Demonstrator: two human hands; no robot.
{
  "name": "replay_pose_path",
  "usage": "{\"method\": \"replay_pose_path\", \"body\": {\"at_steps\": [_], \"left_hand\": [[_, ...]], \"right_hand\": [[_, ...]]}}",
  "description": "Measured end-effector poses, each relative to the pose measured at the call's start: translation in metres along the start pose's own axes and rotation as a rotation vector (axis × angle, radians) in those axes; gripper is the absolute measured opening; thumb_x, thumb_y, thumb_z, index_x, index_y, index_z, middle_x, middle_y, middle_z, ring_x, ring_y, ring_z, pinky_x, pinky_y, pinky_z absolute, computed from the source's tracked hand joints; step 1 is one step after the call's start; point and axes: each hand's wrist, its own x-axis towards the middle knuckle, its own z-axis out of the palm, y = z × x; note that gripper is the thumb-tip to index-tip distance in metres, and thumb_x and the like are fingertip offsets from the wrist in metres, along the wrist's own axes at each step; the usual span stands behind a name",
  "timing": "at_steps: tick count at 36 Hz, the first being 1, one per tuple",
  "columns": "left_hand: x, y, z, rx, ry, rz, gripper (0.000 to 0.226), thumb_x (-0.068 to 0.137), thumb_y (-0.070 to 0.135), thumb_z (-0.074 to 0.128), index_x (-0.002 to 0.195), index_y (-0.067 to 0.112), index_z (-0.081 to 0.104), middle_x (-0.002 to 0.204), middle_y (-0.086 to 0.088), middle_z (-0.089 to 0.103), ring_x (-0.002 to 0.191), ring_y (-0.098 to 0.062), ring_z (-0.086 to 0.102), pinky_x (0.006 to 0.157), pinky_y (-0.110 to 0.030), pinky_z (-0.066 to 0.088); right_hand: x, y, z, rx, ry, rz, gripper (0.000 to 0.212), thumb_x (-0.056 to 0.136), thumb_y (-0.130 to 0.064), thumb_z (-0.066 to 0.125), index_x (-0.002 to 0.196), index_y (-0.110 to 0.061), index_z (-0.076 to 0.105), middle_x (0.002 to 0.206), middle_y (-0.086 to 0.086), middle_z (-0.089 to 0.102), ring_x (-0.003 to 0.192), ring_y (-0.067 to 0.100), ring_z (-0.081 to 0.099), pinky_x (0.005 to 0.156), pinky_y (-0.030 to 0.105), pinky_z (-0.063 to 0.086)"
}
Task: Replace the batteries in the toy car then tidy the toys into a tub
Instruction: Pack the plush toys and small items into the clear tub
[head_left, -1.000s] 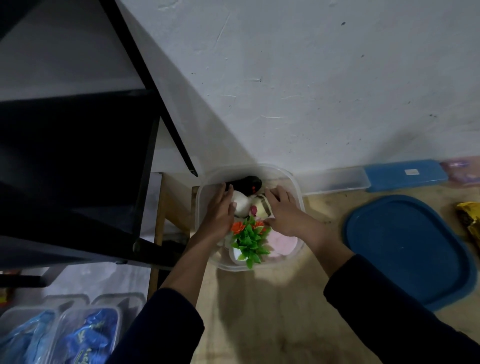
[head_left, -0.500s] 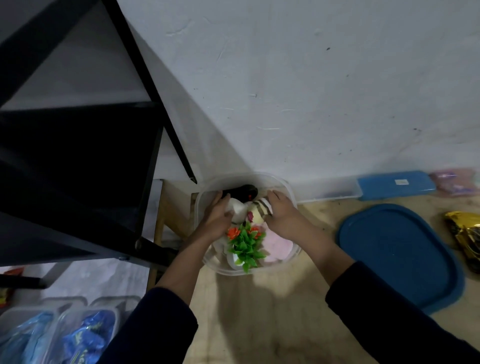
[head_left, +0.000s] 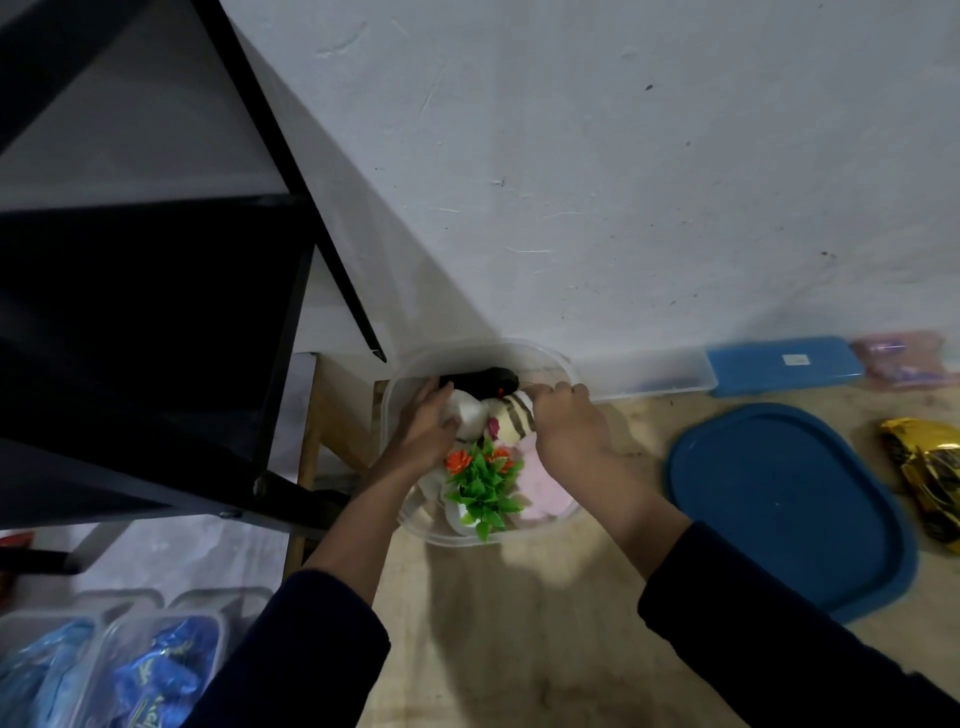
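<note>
nearly packed: left hand (head_left: 426, 431) presses flat on plush toys (head_left: 511, 415) in the clear tub (head_left: 467, 540); right hand (head_left: 571, 431) grip i cannot tell; gold toy car (head_left: 930, 467) and blue lid (head_left: 779, 499) lie outside.

Nothing here can be read. A small white label (head_left: 795, 358) sits on the lid of the blue box (head_left: 753, 371) by the wall, its print too small to make out. The blue packets (head_left: 156, 675) in the clear bins (head_left: 111, 603) carry pale lettering, blurred beyond reading.
</note>
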Motion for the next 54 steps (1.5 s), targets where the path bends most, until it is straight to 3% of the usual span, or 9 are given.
{"method": "replay_pose_path", "body": {"at_steps": [11,21,26,37,39,42,45,49,54], "left_hand": [[0.002,-0.002,-0.001,0.019,-0.02,0.029,0.052,0.097,0.011,0.047,0.146,0.013,0.029,0.157,-0.004,0.015,0.144,-0.017,0.014,0.111,-0.02,0.015],[0.012,-0.002,-0.001,0.035,-0.056,0.042,0.054,0.095,0.005,0.046,0.146,0.005,0.026,0.157,-0.009,0.015,0.144,-0.021,0.015,0.111,-0.02,0.017],[0.013,-0.003,0.002,-0.009,-0.049,0.018,0.054,0.096,0.004,0.045,0.146,0.006,0.025,0.157,-0.007,0.013,0.144,-0.02,0.015,0.092,-0.004,0.017],[0.011,-0.003,0.0,-0.048,-0.034,0.027,0.054,0.093,0.005,0.048,0.144,0.006,0.03,0.156,-0.007,0.017,0.143,-0.022,0.02,0.115,-0.032,0.025],[0.011,-0.004,0.0,-0.06,-0.036,0.022,0.054,0.094,0.005,0.047,0.145,0.007,0.03,0.156,-0.007,0.016,0.143,-0.022,0.018,0.115,-0.032,0.023],[0.012,-0.004,0.001,-0.056,-0.034,0.02,0.054,0.093,0.006,0.048,0.145,0.006,0.03,0.156,-0.008,0.016,0.144,-0.022,0.017,0.116,-0.033,0.021],[0.012,-0.004,0.001,-0.054,-0.04,0.019,0.054,0.094,0.006,0.048,0.145,0.007,0.03,0.156,-0.008,0.016,0.144,-0.023,0.016,0.117,-0.035,0.02],[0.011,-0.005,0.0,-0.039,-0.039,0.018,0.054,0.093,0.007,0.047,0.145,0.008,0.031,0.157,-0.007,0.016,0.144,-0.024,0.016,0.116,-0.038,0.021],[0.012,-0.006,-0.001,-0.011,-0.05,0.007,0.056,0.092,0.009,0.049,0.145,0.011,0.031,0.156,-0.007,0.019,0.142,-0.026,0.019,0.115,-0.04,0.023]], "right_hand": [[0.006,-0.008,0.002,0.051,-0.006,0.063,0.041,0.091,0.0,0.043,0.131,-0.007,0.043,0.128,0.013,0.051,0.119,0.027,0.045,0.096,0.029,0.038],[0.002,-0.013,0.018,0.443,-0.008,0.144,0.062,0.076,-0.004,0.056,0.135,-0.006,0.035,0.131,0.019,0.042,0.121,0.033,0.037,0.101,0.032,0.03],[0.006,-0.014,0.021,0.635,-0.008,0.208,0.058,0.075,-0.001,0.05,0.131,-0.01,0.04,0.132,0.016,0.044,0.126,0.033,0.035,0.098,0.034,0.03],[0.011,-0.014,0.017,0.88,-0.012,0.292,0.042,0.083,-0.01,0.05,0.124,-0.01,0.045,0.127,0.013,0.051,0.117,0.032,0.048,0.098,0.043,0.043],[0.007,-0.01,0.014,0.972,-0.007,0.293,0.043,0.085,-0.003,0.044,0.127,-0.009,0.044,0.123,0.008,0.052,0.111,0.026,0.05,0.091,0.036,0.047],[-0.003,-0.004,0.017,1.047,0.07,0.27,0.043,0.088,0.002,0.037,0.129,-0.011,0.045,0.111,0.001,0.051,0.096,0.015,0.047,0.064,0.021,0.042],[-0.006,-0.004,0.028,1.037,0.162,0.259,0.046,0.086,0.006,0.035,0.124,-0.014,0.049,0.106,-0.005,0.053,0.095,0.011,0.049,0.073,0.021,0.038],[-0.003,-0.007,0.05,0.997,0.255,0.17,0.052,0.073,0.009,0.036,0.108,-0.023,0.059,0.099,-0.004,0.064,0.091,0.009,0.061,0.07,0.022,0.047],[0.0,-0.008,0.051,1.069,0.23,0.191,0.055,0.077,0.01,0.04,0.122,-0.018,0.054,0.111,-0.001,0.062,0.101,0.011,0.058,0.068,0.001,0.042]]}}
